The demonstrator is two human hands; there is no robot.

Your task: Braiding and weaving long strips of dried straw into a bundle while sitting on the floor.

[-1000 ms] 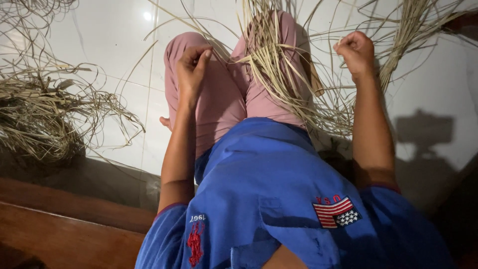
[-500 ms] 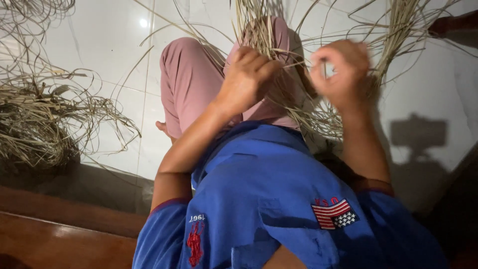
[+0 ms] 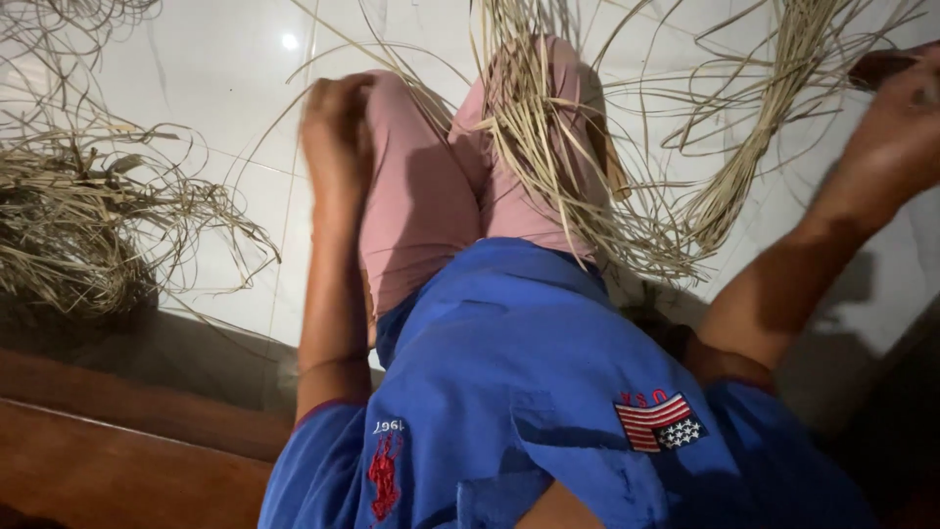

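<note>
— Dry straw [image 3: 548, 147], pale and stringy, draped over the pink-trousered knees [image 3: 431, 186]. Where are the hands?

— The left hand [image 3: 336, 127] sits at the left knee, blurred; I cannot tell if its grip is closed or holding a strand. The right hand [image 3: 906, 118] is far out at the frame's right edge, partly cut off, so I cannot tell its grip either.

— And the straw's long axis?

— It runs from the top of the view down across the right thigh, then fans out toward the right hand. A second bundle [image 3: 744, 167] curves up near that hand, so the right is nearer. A loose pile [image 3: 78, 225] lies well apart on the white floor [image 3: 215, 78], left.
</note>
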